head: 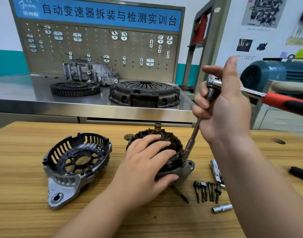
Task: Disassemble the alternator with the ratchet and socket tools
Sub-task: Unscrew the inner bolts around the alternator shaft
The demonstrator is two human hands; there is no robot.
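Note:
The alternator body (174,158), with dark rotor and windings and a shaft sticking up, stands on the wooden table. My left hand (147,160) lies over its top and front, fingers spread, thumb against its lower housing. My right hand (222,103) grips the head and extension of the ratchet (250,93), whose red and black handle points right. The extension and socket (190,145) slant down onto the housing ear at the body's right. The removed front cover (73,167) lies to the left, open side up.
Several long bolts (205,191) lie right of the alternator with a chrome adapter (216,170) and a loose socket (222,208). A black handle (300,174) lies at far right. Behind stands a steel bench with clutch cover (144,93), flywheel (75,88) and pegboard.

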